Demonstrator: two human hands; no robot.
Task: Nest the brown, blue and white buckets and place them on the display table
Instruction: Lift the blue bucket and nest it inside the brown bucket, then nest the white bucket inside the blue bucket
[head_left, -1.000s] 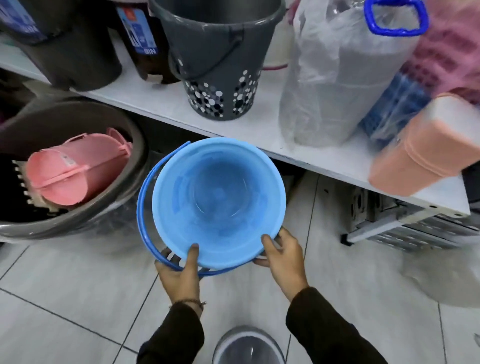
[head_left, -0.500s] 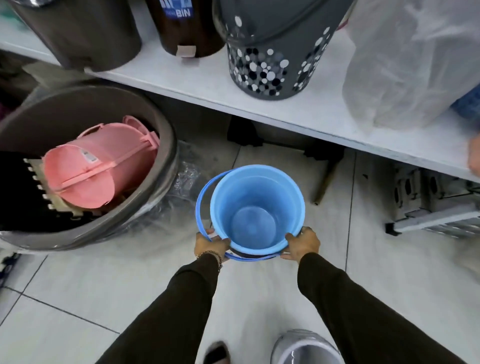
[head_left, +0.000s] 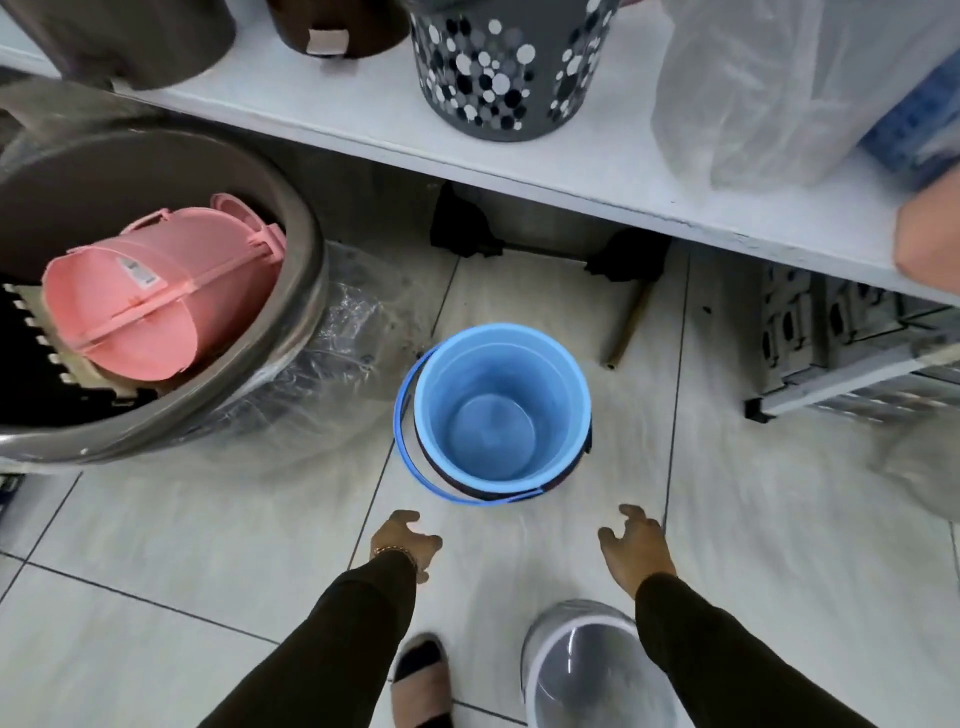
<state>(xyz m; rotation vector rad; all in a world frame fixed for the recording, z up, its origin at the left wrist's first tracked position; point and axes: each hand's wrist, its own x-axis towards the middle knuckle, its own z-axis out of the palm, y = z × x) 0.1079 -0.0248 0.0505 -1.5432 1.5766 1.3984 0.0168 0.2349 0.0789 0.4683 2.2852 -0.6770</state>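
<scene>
It looked like a housewares shop; plastic bins crowded a white shelf (head_left: 363, 111); a labelled pink bucket (head_left: 156, 306) lay in a plastic-wrapped tub (head_left: 291, 332).

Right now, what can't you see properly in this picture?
- White bucket, head view: bottom edge and right sleeve hide part.
- Under the blue bucket: a dark rim peeks out; its colour is unclear.
- Spotted grey bin: top cut off.
- Floor: motion-blurred.
- Left hand, right hand: empty.

Long black sleeves (head_left: 332, 639) on both arms, close-fitting, reaching wrists. Thin gold-coloured chain bracelet (head_left: 397, 552) on left wrist, at cuff edge. Both hands bare. One foot in open slide sandal (head_left: 422, 680): black toe band, pale tan strap.
</scene>
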